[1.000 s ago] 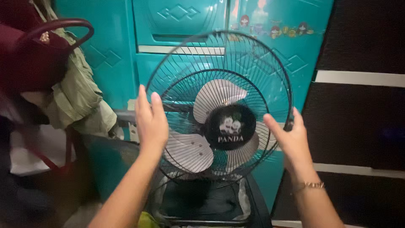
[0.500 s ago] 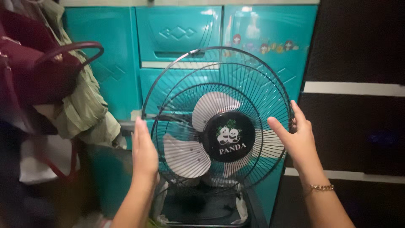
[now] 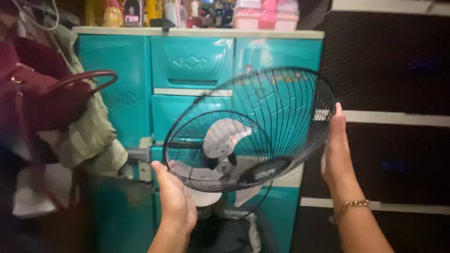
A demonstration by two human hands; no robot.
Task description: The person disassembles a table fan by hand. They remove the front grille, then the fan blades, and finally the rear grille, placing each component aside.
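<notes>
A: So, what changed since a moment ago?

B: Now the front grille (image 3: pixel 276 117) has come off the fan (image 3: pixel 220 154) and is tilted, its top leaning to about two o'clock. Before, it sat flat on the fan.

A: And the hands?

B: The left hand (image 3: pixel 176 199) grips the rim at seven o'clock, fingers curled. The right hand (image 3: pixel 336 150) presses flat, fingers together, at three o'clock. White blades (image 3: pixel 222 136) are uncovered, before the teal cabinet (image 3: pixel 192 61).
</notes>
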